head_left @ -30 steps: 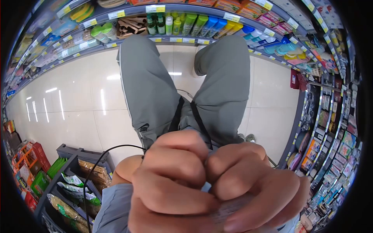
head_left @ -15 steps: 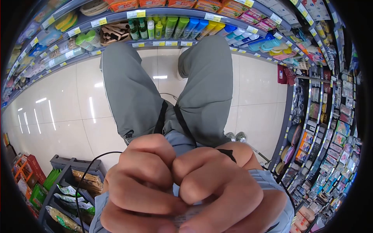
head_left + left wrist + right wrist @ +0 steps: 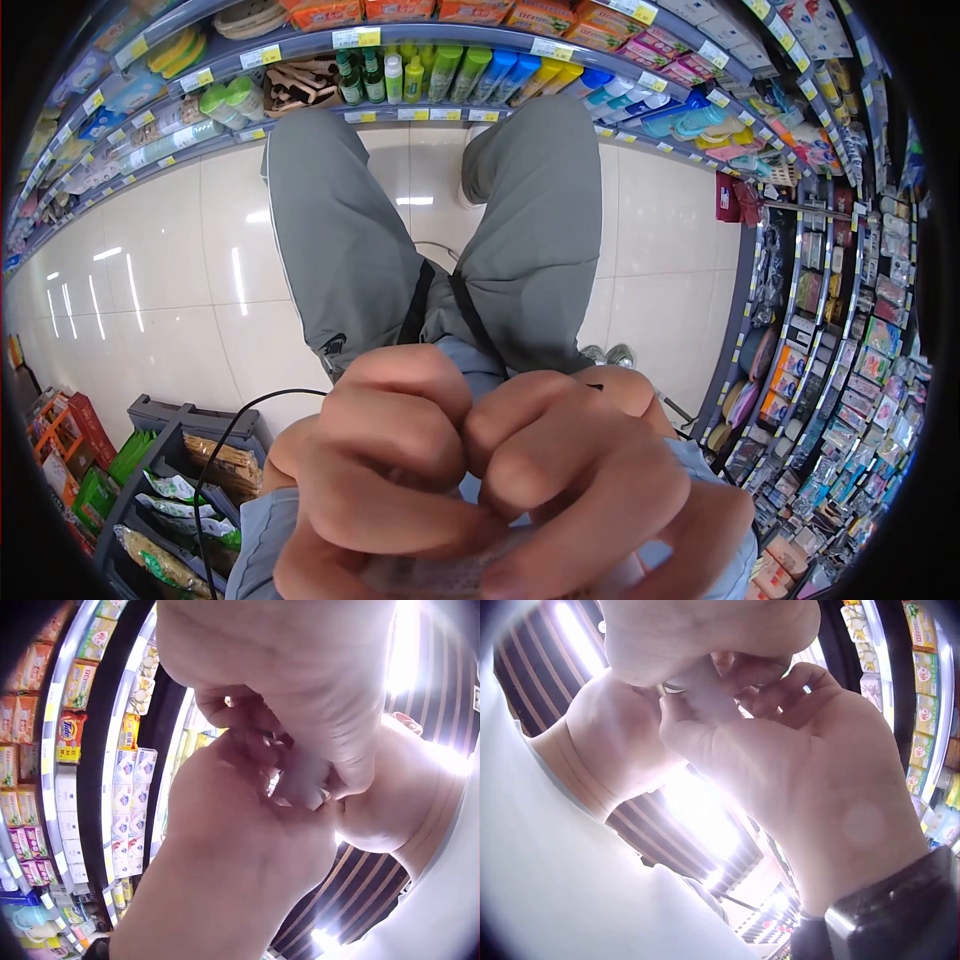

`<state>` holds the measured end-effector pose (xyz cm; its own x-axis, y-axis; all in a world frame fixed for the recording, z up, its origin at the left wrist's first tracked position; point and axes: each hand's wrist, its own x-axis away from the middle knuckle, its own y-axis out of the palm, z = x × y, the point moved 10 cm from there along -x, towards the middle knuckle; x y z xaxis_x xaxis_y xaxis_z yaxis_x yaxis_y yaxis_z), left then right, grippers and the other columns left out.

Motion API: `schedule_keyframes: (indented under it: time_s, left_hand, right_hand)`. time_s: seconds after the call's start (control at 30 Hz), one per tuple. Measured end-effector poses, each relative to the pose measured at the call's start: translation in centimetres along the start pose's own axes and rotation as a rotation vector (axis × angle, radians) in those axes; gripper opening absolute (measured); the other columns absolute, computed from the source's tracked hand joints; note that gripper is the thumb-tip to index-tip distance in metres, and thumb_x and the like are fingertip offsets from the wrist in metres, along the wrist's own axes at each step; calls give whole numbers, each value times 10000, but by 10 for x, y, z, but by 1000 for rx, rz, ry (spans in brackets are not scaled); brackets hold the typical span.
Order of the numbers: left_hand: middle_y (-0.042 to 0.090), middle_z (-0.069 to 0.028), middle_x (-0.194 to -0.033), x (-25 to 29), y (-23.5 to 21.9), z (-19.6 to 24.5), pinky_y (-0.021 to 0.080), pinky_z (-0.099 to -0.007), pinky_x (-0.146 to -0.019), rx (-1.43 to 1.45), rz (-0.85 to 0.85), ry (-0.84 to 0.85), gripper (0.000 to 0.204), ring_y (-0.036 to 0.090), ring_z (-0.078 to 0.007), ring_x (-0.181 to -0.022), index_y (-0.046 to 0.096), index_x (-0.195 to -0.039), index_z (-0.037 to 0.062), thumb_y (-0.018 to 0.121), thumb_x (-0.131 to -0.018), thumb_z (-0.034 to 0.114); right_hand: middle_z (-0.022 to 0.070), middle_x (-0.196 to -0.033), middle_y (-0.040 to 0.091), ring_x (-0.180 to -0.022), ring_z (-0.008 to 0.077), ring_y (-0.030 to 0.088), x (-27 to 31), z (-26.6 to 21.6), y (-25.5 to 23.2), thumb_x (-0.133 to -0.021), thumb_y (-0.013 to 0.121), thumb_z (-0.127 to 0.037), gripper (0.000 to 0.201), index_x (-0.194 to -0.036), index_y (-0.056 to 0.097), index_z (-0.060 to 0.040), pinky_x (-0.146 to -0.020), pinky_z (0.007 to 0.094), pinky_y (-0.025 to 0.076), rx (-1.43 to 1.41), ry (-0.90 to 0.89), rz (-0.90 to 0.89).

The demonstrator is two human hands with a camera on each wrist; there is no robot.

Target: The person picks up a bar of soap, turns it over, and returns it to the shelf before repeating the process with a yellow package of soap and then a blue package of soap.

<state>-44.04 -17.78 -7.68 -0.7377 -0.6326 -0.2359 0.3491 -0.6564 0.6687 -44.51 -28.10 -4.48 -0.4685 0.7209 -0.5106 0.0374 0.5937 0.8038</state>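
Observation:
Both hands meet above the lap in the head view, fingers curled, knuckles close together. A pale item with small printed marks (image 3: 455,577) shows low between them, mostly covered. The left hand (image 3: 385,460) grips it from the left, while the right hand (image 3: 590,480) pinches it from the right with its thumb near the print. In the left wrist view, a blurred greyish piece (image 3: 304,780) lies among the fingers; what the item is, I cannot tell.
Grey-trousered legs (image 3: 525,230) reach forward over the tiled floor (image 3: 150,360). Stocked shelves (image 3: 440,40) curve across the front and down the right side. A dark rack (image 3: 190,413) with packets stands at the lower left, near a black cable (image 3: 203,470).
Since a second ago the head view has shifted, so legs and shelves sit further left. Both hands stay together, also further left in view, with slight finger movement around the pale item.

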Motion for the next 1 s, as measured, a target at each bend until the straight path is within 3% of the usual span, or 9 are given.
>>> schedule_keyframes:
  time_s: [0.1, 0.13, 0.17, 0.23, 0.37, 0.53, 0.67, 0.77, 1.0]
  left_hand:
    - [590, -41, -723, 3, -13, -4, 285, -339, -457, -52, 50, 141, 142, 382, -166, -508, 613, -818, 92, 745, -794, 140]
    - [606, -66, -750, -11, -14, -21, 330, -376, -470, 223, -364, 73, 176, 461, -233, -549, 622, -914, 111, 707, -887, 263]
    - [606, -66, -750, -28, -40, -17, 330, -376, -470, 215, -369, 84, 176, 461, -233, -549, 622, -914, 111, 707, -887, 263]
    - [697, -94, -958, -9, -41, -75, 511, -332, -658, 5, -798, -659, 1073, 646, -149, -757, 331, -1587, -32, 958, -759, 236]
    - [613, -96, -1348, -4, -51, -113, 437, -329, -1110, 149, -663, -987, 1323, 606, -181, -1266, 145, -1648, -37, 1012, -672, 176]
    - [604, -86, -1350, -2, -57, -112, 464, -331, -1070, 137, -703, -972, 1420, 595, -175, -1263, 129, -1649, -39, 1059, -613, 242]
    - [631, -117, -1352, -1, -48, -89, 502, -353, -1041, 79, -811, -921, 1284, 659, -226, -1184, 242, -1624, -54, 1028, -673, 303]
    - [751, -116, -779, -12, 3, -34, 454, -409, -472, 341, -982, -481, 253, 675, -214, -544, 719, -1201, -19, 702, -979, 101]
    - [740, -32, -723, -20, 15, -25, 318, -268, -524, 511, -916, -369, 211, 618, -110, -515, 803, -1104, 212, 822, -914, 121]
  right_hand:
    - [189, -922, 601, -465, 165, 451, -12, 0, -15, -1121, 459, -330, 195, -1305, 513, -296, -434, 329, 427, 58, 390, -625]
    - [189, -922, 601, -465, 165, 451, -19, -5, -31, -1121, 459, -330, 195, -1305, 513, -296, -434, 329, 427, 45, 389, -624]
    - [188, -946, 623, -573, 177, 515, -21, -2, -45, -1107, 499, -340, 270, -1335, 509, -196, -510, 327, 459, 194, 422, -670]
    - [187, -995, 668, -787, 202, 643, -20, 10, -70, -1079, 579, -360, 487, -1393, 501, 4, -663, 322, 523, 493, 481, -752]
    - [181, -1275, 631, -1092, 248, 678, -3, 43, -110, -914, 842, -374, 844, -1483, 444, 105, -936, 340, 540, 559, 793, -485]
    - [173, -1253, 647, -1098, 261, 682, 8, 45, -113, -690, 1011, -359, 1063, -1487, 459, 76, -957, 346, 533, 605, 852, -722]
    - [163, -1020, 702, -804, 245, 680, -7, 28, -83, -701, 986, -325, 822, -1347, 597, 2, -692, 349, 512, 487, 576, -833]
    - [55, -558, 623, -383, 148, 470, -11, -1, -47, -881, 792, -238, 230, -999, 680, -76, -405, 319, 342, 537, 336, -314]
    - [106, -874, 666, -542, 141, 467, -11, -3, -4, -1002, 676, -225, 174, -1121, 585, -137, -493, 317, 352, 383, 518, -469]
